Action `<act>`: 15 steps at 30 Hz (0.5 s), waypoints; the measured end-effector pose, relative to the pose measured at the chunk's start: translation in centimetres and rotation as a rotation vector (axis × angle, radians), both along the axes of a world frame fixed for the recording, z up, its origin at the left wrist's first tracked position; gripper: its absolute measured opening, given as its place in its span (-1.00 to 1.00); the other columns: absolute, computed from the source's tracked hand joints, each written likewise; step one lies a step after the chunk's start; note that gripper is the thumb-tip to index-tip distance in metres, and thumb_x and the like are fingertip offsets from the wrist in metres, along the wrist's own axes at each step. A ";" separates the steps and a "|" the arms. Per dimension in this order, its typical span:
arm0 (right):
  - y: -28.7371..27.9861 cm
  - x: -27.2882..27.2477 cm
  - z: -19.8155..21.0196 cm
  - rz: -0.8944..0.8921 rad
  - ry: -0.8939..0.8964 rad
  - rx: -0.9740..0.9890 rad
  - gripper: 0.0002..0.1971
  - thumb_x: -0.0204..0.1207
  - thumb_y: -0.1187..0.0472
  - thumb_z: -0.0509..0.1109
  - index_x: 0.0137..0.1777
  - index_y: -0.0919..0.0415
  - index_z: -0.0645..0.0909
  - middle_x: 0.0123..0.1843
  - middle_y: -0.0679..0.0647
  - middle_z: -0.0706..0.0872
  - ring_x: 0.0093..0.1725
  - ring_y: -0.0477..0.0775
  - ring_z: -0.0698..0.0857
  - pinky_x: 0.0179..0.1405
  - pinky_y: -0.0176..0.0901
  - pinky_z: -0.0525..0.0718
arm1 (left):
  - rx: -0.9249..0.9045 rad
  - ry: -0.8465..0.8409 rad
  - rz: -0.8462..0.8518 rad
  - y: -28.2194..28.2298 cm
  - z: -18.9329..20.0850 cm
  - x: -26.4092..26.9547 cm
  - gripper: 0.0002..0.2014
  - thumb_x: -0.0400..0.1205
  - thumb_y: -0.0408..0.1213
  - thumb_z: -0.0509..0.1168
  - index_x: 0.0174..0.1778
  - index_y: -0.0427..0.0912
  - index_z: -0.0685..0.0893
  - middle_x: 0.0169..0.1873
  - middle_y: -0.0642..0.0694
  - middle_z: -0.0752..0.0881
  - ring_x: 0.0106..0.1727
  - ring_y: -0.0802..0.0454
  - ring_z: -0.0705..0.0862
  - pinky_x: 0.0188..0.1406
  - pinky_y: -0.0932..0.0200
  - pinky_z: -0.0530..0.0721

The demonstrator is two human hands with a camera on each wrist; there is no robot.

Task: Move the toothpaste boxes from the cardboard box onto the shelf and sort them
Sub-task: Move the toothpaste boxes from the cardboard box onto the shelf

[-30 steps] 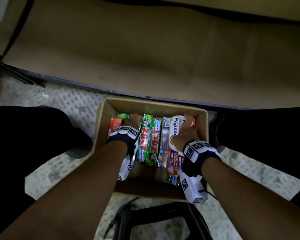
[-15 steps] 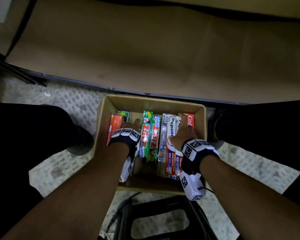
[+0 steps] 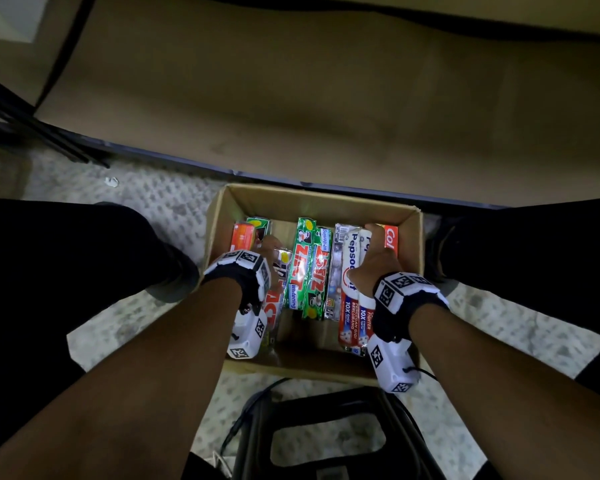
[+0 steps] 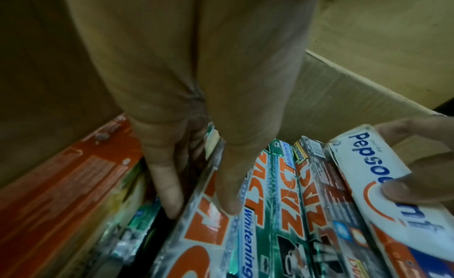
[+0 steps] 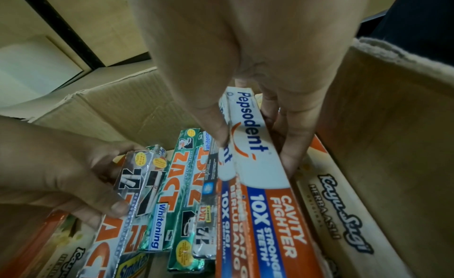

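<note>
An open cardboard box (image 3: 417,258) on the floor holds several toothpaste boxes lying side by side. My left hand (image 3: 270,247) is inside at the left, its thumb and fingers curled round a silver Zact box (image 4: 203,233) whose far end is tilted up. My right hand (image 3: 373,252) is inside at the right and grips a white Pepsodent box (image 5: 258,156), thumb on one side and fingers (image 5: 291,152) on the other. Two green Zact boxes (image 3: 303,268) lie between the hands. The brown shelf board (image 3: 326,98) runs just beyond the box.
An orange box (image 3: 242,236) lies by the left wall, a red Colgate box (image 3: 391,239) by the right wall, and a cream Kayu Sugi box (image 5: 343,210) beneath it. My legs in black trousers (image 3: 66,258) flank the box. A black stool (image 3: 326,441) stands below.
The right hand has shifted left off the red box, which now shows. The silver Zact box has come up in the left hand. Both hands stay in the box.
</note>
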State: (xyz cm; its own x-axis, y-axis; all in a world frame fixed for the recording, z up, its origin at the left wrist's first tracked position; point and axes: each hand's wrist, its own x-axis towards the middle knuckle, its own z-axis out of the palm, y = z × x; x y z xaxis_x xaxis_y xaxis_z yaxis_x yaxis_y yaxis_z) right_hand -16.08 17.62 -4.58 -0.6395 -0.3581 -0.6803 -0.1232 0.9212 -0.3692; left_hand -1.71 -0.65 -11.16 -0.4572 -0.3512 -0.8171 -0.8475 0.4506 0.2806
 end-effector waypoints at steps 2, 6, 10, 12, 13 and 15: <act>0.0 0.1 -0.3 0.005 0.014 -0.009 -0.04 0.50 0.38 0.36 0.72 -0.07 -0.18 0.49 0.27 0.44 0.23 0.23 0.65 0.22 0.10 0.68 | 0.005 0.036 0.038 0.1 0.9 -0.1 -0.21 0.43 -0.37 0.58 0.54 -0.07 0.36 0.36 -0.18 0.57 0.30 -0.20 0.64 0.22 0.04 0.64; -0.1 0.0 -0.5 -0.012 0.023 -0.027 -0.07 0.47 0.40 0.38 0.69 -0.12 -0.08 0.33 0.25 0.54 0.12 0.24 0.68 0.15 0.13 0.72 | 0.115 0.120 0.063 -0.9 2.7 -0.3 -0.24 0.32 -0.32 0.67 0.30 0.11 0.38 0.07 -0.18 0.68 -0.04 -0.22 0.76 -0.04 -0.17 0.79; -0.3 0.1 -0.5 0.036 0.036 -0.026 -0.05 0.48 0.37 0.41 0.68 -0.16 -0.08 0.18 0.24 0.61 -0.05 0.17 0.70 -0.04 0.04 0.76 | 0.093 0.298 0.228 -0.9 2.9 -0.3 -0.37 0.34 -0.18 0.66 0.23 0.14 0.48 -0.12 -0.09 0.77 -0.02 -0.06 0.76 -0.27 0.26 0.62; -0.5 0.3 -0.5 0.047 0.041 -0.049 -0.06 0.47 0.36 0.43 0.67 -0.23 -0.02 0.12 0.22 0.64 -0.11 0.15 0.71 -0.12 -0.02 0.75 | 0.142 0.353 0.319 -0.7 2.8 -0.6 -0.42 0.33 -0.14 0.66 0.14 0.32 0.52 -0.10 -0.17 0.82 -0.04 -0.05 0.78 -0.21 0.22 0.68; -0.6 0.4 -0.6 0.055 0.046 -0.066 -0.07 0.47 0.35 0.45 0.66 -0.26 0.02 0.17 0.22 0.64 -0.06 0.16 0.71 -0.08 -0.04 0.74 | 0.174 0.371 0.369 -0.5 3.1 -0.8 -0.43 0.31 -0.14 0.67 0.11 0.37 0.56 -0.08 -0.17 0.82 -0.03 -0.07 0.79 -0.12 0.10 0.75; -0.8 0.5 -0.7 0.069 0.067 -0.101 -0.08 0.47 0.32 0.48 0.67 -0.28 0.07 0.30 0.19 0.64 0.10 0.18 0.72 0.05 -0.09 0.71 | 0.199 0.425 0.456 0.0 3.3 -1.1 -0.39 0.29 -0.16 0.68 0.20 0.30 0.61 -0.03 -0.08 0.82 0.01 -0.04 0.79 -0.05 -0.02 0.79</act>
